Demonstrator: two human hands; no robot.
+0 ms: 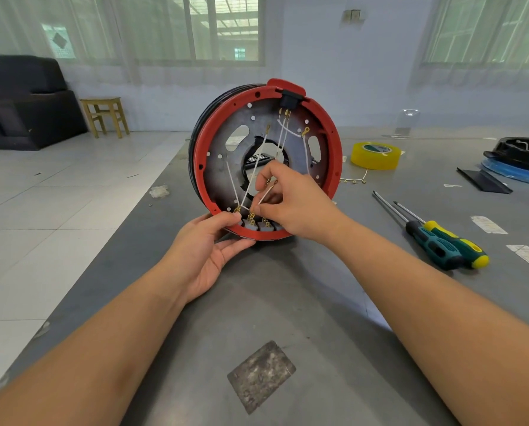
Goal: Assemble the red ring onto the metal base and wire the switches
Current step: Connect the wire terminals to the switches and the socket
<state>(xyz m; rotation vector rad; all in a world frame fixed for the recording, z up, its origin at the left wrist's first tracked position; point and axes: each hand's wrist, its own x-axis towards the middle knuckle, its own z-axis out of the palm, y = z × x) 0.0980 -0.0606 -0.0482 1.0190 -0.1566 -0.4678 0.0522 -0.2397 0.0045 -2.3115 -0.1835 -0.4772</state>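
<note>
- Ring (199, 155) stands on edge at frame centre, already on the base (220, 142), exposing switches (264, 226).
- Left hand (204, 253) grips the rim, steadying it.
- Right hand (290, 204) pinches a wire (267, 195) near the terminals.

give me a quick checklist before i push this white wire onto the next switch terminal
1. Red ring seated on the metal base: ok, it sits around the plate's rim.
2. Assembly steadied: ok, left hand grips the ring's lower edge and it stands upright on the table.
3. Wire in hand: ok, right hand pinches a white wire.
4. Connector lined up with a switch terminal: cannot tell, fingers hide it.
5. Other wires out of the way: not ok, several cross the plate close to the fingers.
6. Screwdrivers within reach: ok, lying to the right.
</note>
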